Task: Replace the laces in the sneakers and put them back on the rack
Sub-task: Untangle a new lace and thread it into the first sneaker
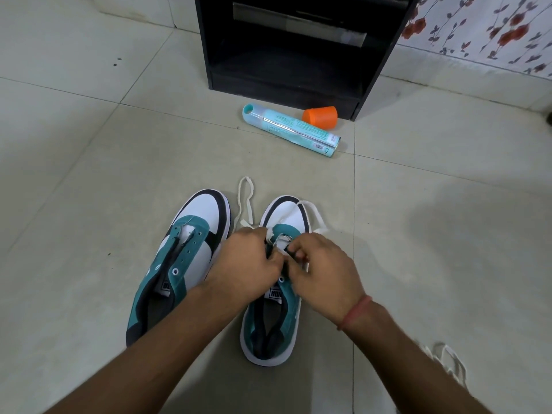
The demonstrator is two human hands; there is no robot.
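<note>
A tiled floor (89, 174) lies bare to the left and right of the shoes. At its far edge stands a black shoe rack (298, 46), a spray can (292, 130) and orange cap (320, 115) lying just before its base. Two teal-and-white sneakers sit side by side: the left sneaker (185, 249) unlaced, the right sneaker (277, 309) under both hands. The left hand (248, 261) and right hand (325, 270) pinch a white lace (246, 201) at the eyelets. A second lace (448, 363) lies near the right forearm.

Bottle (294, 130) and cup (320, 116) block the rack (286, 49) front.
</note>
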